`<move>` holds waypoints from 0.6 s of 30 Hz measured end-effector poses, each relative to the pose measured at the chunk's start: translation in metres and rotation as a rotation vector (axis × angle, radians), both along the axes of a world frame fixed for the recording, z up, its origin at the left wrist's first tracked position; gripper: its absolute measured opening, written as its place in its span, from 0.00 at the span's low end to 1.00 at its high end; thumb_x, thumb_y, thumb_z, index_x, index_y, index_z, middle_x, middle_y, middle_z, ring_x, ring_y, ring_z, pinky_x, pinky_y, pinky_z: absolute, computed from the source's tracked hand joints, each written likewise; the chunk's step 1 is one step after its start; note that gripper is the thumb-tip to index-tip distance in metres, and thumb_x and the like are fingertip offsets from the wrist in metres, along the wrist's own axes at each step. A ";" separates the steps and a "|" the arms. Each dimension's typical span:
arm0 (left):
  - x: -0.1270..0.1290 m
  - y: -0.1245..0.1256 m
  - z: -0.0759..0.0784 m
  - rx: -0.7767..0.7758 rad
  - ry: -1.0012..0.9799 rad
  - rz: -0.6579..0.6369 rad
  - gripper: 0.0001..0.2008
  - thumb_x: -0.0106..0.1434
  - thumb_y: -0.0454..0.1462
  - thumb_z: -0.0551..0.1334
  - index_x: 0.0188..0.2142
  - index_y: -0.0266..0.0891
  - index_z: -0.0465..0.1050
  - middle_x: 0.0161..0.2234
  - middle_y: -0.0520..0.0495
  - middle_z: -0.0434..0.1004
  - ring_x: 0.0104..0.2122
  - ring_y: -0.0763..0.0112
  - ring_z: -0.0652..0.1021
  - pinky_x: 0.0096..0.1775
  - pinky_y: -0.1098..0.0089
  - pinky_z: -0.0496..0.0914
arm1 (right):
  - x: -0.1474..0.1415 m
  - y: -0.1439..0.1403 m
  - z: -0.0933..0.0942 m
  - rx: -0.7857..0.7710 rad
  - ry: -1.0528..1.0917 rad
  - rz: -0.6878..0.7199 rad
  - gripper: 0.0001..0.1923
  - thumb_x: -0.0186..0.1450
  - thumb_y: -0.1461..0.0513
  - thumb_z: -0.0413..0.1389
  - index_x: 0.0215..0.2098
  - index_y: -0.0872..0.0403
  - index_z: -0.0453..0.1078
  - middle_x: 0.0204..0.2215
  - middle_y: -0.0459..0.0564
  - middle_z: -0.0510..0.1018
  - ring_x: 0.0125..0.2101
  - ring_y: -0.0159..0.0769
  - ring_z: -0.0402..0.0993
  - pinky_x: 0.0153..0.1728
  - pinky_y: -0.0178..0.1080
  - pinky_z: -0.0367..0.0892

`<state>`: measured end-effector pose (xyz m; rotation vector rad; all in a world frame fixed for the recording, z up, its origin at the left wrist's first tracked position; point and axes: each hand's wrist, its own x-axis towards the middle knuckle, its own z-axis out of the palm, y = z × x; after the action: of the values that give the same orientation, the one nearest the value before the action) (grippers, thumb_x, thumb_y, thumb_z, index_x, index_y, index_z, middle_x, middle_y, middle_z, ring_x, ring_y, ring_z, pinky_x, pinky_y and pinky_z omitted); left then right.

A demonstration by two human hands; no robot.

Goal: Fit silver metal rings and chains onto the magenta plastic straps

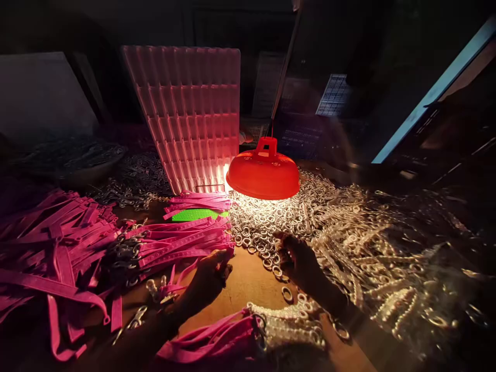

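Showing darkly, the left hand (213, 268) is bordering flat pink straps (182, 240), the right hand (297, 257) round rings (260, 231); I cannot tell either grip.

Magenta straps (58, 291) left of the hands (211, 269), silvery rings (267, 227) ahead; farther off, a red lampshade (263, 178), pink-tinted gridded panel (194, 116) and dotted lime-green sheet (194, 214); orange-brown desk (248, 281) between the hands.

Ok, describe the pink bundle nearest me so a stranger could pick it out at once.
Find the red lamp, then come down between the left hand and the right hand. The pink bundle lies at the bottom of the view. Unlike the other pink straps, it has pale beaded strips against its right end.
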<state>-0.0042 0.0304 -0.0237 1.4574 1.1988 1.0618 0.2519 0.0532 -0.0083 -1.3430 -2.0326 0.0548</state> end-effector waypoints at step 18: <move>-0.018 -0.005 -0.001 -0.174 -0.094 -0.029 0.18 0.53 0.49 0.66 0.37 0.41 0.78 0.28 0.45 0.77 0.32 0.63 0.76 0.36 0.67 0.71 | -0.072 0.163 -0.021 -0.161 0.094 0.117 0.09 0.54 0.73 0.47 0.28 0.54 0.60 0.25 0.45 0.65 0.28 0.31 0.62 0.33 0.34 0.59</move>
<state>-0.0222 0.0258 -0.0246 1.2738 1.1693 0.9700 0.1804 0.2159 -0.0293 -1.2905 -2.0603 0.3341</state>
